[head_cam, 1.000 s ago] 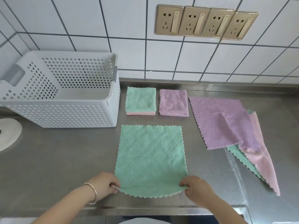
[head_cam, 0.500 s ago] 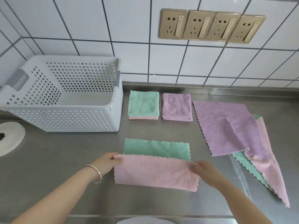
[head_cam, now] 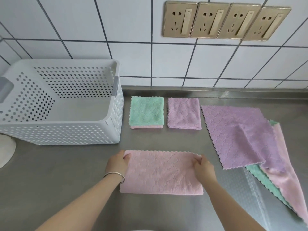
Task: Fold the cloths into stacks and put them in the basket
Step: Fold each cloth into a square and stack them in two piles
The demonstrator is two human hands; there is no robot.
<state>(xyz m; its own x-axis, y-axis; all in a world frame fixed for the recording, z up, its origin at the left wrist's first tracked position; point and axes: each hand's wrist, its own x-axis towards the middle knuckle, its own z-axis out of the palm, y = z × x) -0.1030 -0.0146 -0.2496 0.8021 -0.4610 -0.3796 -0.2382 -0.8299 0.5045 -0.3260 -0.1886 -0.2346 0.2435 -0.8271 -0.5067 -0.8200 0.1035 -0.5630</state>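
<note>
A cloth [head_cam: 162, 172] lies folded in half on the steel counter, pink side up. My left hand [head_cam: 117, 163] pinches its far left corner and my right hand [head_cam: 202, 165] pinches its far right corner. Behind it sit two folded stacks: a green-topped stack [head_cam: 146, 112] and a purple stack [head_cam: 183, 113]. To the right lies a loose pile with a purple cloth [head_cam: 233, 135] on top of a green cloth [head_cam: 265, 182] and a pink cloth [head_cam: 286, 182]. The white perforated basket [head_cam: 75, 134] stands at the left with nothing visible inside.
A tiled wall with a row of gold sockets [head_cam: 225, 21] runs behind the counter. A white round object [head_cam: 5, 150] shows at the left edge, in front of the basket. The counter's front edge lies just below my forearms.
Both hands lifted the green cloth's near edge and carried it to the far edge, folding it in half so the pink underside now faces up.
</note>
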